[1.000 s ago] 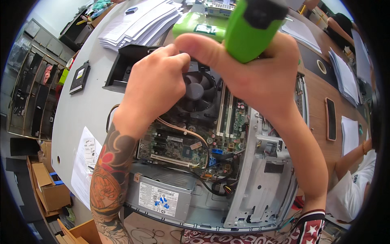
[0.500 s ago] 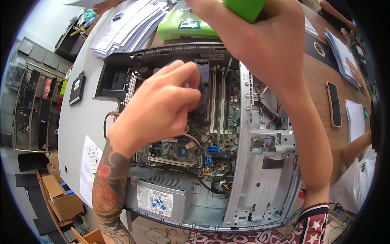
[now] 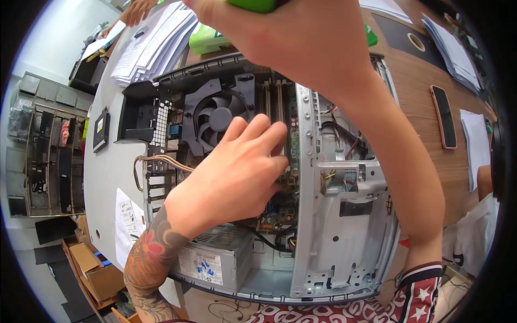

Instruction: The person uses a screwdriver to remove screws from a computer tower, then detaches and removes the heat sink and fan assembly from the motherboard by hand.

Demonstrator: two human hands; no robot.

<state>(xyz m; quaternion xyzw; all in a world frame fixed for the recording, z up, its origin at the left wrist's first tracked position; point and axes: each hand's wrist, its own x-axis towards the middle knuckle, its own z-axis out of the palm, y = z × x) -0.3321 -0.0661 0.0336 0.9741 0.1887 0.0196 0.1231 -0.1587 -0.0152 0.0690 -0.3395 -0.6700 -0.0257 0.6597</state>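
Observation:
An open desktop computer case point(image 3: 309, 215) lies before me, its insides showing. My left hand point(image 3: 231, 167) hangs over the motherboard point(image 3: 277, 218), just right of the black cooling fan point(image 3: 219, 119) and close to the memory slots point(image 3: 274, 102). Its fingers are curled in; the fingertips are hidden, so anything between them does not show. My right hand point(image 3: 301, 48), raised across the far edge of the case, is closed round a bright green object point(image 3: 253, 4), mostly cut off by the top edge. A silver power supply point(image 3: 215, 261) sits at the near left inside the case.
Stacked papers point(image 3: 153, 46) and a green package point(image 3: 207, 40) lie beyond the case. A black drive-like part point(image 3: 100, 129) rests on the table at left. At right are a phone point(image 3: 443, 117), a tape roll point(image 3: 416, 41) and more papers point(image 3: 452, 54). Another person's hand point(image 3: 137, 11) shows far left.
My left hand has moved right and nearer, off the fan, which now shows. My right hand has shifted left with the green object. The view has moved slightly.

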